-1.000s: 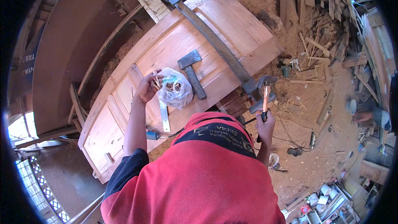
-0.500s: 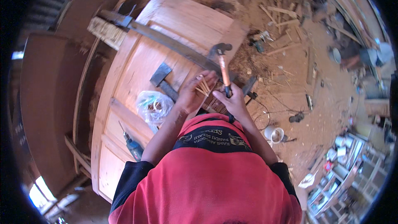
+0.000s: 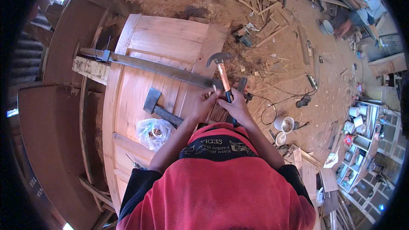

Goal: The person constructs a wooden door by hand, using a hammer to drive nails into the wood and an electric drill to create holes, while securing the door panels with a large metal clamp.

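Observation:
A claw hammer [image 3: 223,76] with an orange and black handle stands head-up in my right hand [image 3: 237,107], whose fingers are closed round the grip. Close beside it, my left hand [image 3: 202,104] is closed on thin wooden pegs [image 3: 214,88], their pale ends sticking out past the fingers. The fingertips of both hands nearly meet over the edge of a panelled wooden door [image 3: 145,85]. A long metal bar clamp [image 3: 157,69] crosses the door just beyond them. On the door left of my left hand lie a hatchet [image 3: 152,100] and a clear plastic bag [image 3: 154,133] with small contents.
A drill [image 3: 135,163] is partly hidden by my left arm. To the right, white buckets [image 3: 284,123], a black cable [image 3: 272,107] and a dark tool [image 3: 303,101] lie on the dusty floor. Scrap wood [image 3: 272,12] is heaped farther off. Shelves [image 3: 362,132] stand at far right.
My left hand has turned from an upturned palm with pegs across it to a closed grip nearer the right hand. The hammer stays in my right hand. The whole view has shifted.

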A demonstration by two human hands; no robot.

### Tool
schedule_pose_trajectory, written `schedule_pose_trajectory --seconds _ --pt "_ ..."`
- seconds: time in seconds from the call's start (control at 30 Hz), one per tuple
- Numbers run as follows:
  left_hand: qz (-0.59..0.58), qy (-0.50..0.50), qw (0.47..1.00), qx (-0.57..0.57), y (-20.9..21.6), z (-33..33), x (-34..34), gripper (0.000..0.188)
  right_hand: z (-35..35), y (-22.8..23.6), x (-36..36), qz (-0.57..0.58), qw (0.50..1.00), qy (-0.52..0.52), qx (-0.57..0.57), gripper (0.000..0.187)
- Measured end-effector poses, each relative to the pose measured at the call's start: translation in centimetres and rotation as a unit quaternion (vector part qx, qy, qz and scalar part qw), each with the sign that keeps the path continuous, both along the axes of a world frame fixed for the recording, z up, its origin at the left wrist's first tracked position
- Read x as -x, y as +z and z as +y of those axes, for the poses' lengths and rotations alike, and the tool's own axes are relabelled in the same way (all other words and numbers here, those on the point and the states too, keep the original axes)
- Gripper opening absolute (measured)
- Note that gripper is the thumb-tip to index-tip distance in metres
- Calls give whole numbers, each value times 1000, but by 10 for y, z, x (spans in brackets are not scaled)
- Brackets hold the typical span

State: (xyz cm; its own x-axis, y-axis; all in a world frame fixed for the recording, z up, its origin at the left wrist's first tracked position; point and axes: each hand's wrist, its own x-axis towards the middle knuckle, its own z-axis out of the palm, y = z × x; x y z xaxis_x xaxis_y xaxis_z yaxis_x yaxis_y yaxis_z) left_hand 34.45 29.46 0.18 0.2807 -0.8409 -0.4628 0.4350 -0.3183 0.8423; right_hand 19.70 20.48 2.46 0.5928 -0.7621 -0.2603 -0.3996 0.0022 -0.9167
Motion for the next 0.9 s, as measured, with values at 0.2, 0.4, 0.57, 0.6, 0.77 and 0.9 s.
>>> schedule_pose_trajectory --seconds 0.2,0.4,0.57,0.6,0.77,0.9 --pt "-438 172 882 38 -32 -69 -94 26 -22 -3 19 102 994 -21 31 28" --pt "-560 78 825 -14 -57 -99 -120 28 -37 27 29 -87 978 -123 -146 14" --pt "-604 17 791 -99 -80 -93 -122 25 -51 31 26 -74 977 -104 -173 18" --pt "-620 30 782 -61 -77 -97 -119 23 -58 25 25 -37 993 -82 -73 21" --pt "-627 29 776 -55 -65 -94 -113 21 -99 33 14 72 990 57 103 30" --pt "-626 62 775 -68 -58 -97 -110 20 -130 42 -10 51 968 179 169 30"
